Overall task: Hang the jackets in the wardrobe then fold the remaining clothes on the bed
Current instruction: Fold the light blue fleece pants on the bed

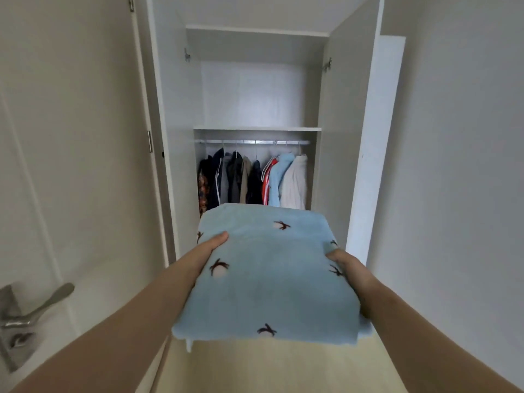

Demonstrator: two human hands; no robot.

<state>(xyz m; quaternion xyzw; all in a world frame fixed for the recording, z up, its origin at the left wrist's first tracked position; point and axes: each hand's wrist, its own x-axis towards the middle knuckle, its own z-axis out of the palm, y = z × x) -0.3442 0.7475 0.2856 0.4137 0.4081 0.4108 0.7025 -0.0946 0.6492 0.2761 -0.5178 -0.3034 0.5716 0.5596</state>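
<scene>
A folded pale-blue fleece garment (269, 279) with small dark motifs is held level at 6 o'clock in the view, in front of the open wardrobe (337, 137) at 12 o'clock; the left hand (211, 246) grips its 9 o'clock edge, thumb on top, fingers hidden beneath; the right hand (347, 268) clasps the 3 o'clock edge the same way; inside the wardrobe, a row of jackets (249, 180) hangs from the rail (255, 142) under a shelf (256, 128); a metal door handle (42, 304) sits at 8 o'clock; pale floor (269, 367) shows below the garment.
</scene>
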